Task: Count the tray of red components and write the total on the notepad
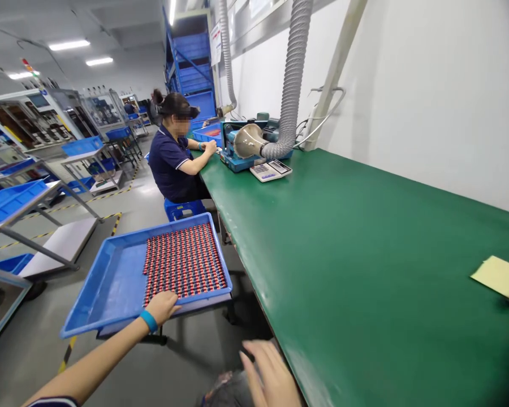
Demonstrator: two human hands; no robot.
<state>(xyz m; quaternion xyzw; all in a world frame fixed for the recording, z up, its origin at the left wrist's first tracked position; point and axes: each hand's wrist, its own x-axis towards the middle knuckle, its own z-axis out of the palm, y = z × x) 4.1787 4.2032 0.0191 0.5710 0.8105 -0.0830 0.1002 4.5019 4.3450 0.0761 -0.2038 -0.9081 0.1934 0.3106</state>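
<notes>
A blue tray [123, 271] rests on a stand at the left of the green table, its right part filled with rows of small red-and-black parts [182, 260]. My left hand [163, 307], with a blue band at the wrist, is at the tray's near rim beside the lowest rows. Its fingers are bent over the rim. Near the table's edge at the bottom, my right hand [271, 376] has its fingers apart and holds nothing.
The green table [343, 243] bears a calculator [271, 170], a teal machine [237, 161] under a duct hose and a yellow paper [500, 275] at the right. A seated person [173, 152] works at its far end. Carts with blue trays stand left.
</notes>
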